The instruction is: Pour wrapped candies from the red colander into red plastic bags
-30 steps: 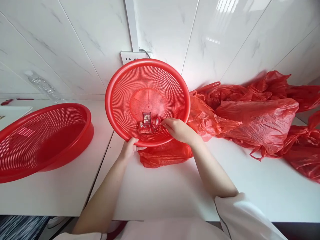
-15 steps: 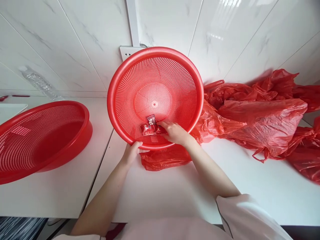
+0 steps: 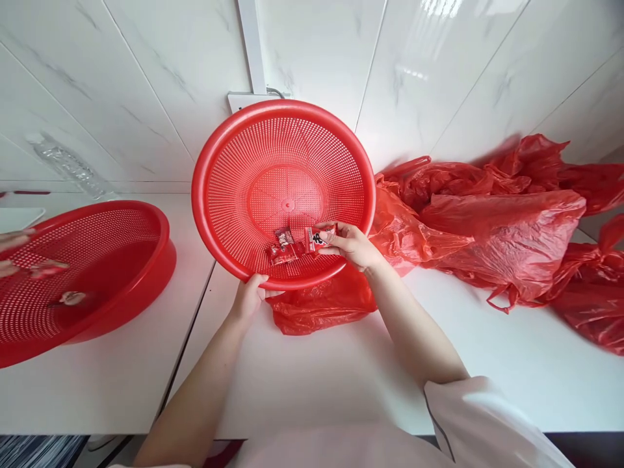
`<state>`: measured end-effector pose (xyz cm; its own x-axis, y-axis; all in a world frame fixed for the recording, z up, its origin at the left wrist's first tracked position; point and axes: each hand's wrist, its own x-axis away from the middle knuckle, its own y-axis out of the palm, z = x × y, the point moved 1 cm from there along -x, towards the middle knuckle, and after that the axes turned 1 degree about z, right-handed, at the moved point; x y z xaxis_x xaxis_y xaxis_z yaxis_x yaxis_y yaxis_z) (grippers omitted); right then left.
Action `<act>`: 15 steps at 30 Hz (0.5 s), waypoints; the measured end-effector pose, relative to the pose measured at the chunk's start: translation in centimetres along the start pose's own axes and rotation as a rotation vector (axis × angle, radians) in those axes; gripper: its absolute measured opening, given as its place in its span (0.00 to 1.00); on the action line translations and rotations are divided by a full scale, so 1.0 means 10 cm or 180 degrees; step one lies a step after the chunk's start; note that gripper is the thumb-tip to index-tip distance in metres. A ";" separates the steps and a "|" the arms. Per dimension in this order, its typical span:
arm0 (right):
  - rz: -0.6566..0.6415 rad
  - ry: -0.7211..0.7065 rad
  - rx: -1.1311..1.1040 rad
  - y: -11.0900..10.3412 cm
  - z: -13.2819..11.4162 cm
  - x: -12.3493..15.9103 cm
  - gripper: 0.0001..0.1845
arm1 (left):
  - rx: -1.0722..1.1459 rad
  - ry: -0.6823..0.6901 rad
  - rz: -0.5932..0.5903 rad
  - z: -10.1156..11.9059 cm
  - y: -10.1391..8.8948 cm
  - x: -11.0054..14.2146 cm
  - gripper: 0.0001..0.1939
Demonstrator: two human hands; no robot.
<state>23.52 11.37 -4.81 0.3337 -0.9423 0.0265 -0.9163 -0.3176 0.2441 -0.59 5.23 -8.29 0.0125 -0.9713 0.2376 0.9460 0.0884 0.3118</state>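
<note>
My left hand (image 3: 247, 299) is closed on the near rim of a red perforated plastic basket (image 3: 201, 195), thumb on top. The basket tilts so that its inside faces me. Within it, my right hand (image 3: 357, 248) pinches a small red snack packet (image 3: 314, 238) with white and dark print, held just above the near wall. Beside that packet, a few more small wrapped packets (image 3: 285, 253) lie on the near inner wall. A crumpled red plastic bag (image 3: 324, 312) sits under the basket's near edge.
A second red basket (image 3: 168, 224) stands on the left, with small items inside. Another person's hand (image 3: 12, 240) reaches over it, near a blurred small item. Several red plastic bags (image 3: 507, 221) pile up on the right. A clear bottle (image 3: 71, 166) and a wall socket (image 3: 238, 101) are behind.
My right hand has lifted one packet off the others. The basket has shifted slightly left in view. At the left basket, another person's hand has appeared, and small items now show inside.
</note>
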 end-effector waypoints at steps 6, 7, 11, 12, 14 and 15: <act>-0.0229 0.0023 0.0501 0.00 -0.12 0.09 0.29 | 0.0002 -0.0033 0.0129 0.01 -0.04 -0.03 0.19; -0.0269 0.0006 0.0592 0.00 -0.15 0.12 0.29 | 0.0012 -0.0022 0.0141 0.01 -0.04 -0.03 0.18; -0.0796 -0.0208 0.1272 -0.01 -0.32 0.25 0.23 | 0.0077 0.0039 0.0166 0.00 -0.06 -0.04 0.18; -0.1018 -0.0231 0.1532 -0.01 -0.37 0.29 0.21 | 0.0085 0.0054 0.0184 0.00 -0.06 -0.05 0.19; -0.1356 -0.0188 0.2063 0.00 -0.44 0.36 0.15 | 0.0079 0.0096 0.0216 0.01 -0.06 -0.05 0.19; -0.1443 -0.0121 0.2283 0.00 -0.46 0.39 0.12 | 0.0074 0.0124 0.0222 0.01 -0.06 -0.05 0.19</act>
<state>25.79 8.19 -0.28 0.7065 -0.7066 0.0388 -0.6187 -0.6433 -0.4510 -1.18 5.67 -8.45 0.0910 -0.9704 0.2237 0.9347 0.1607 0.3171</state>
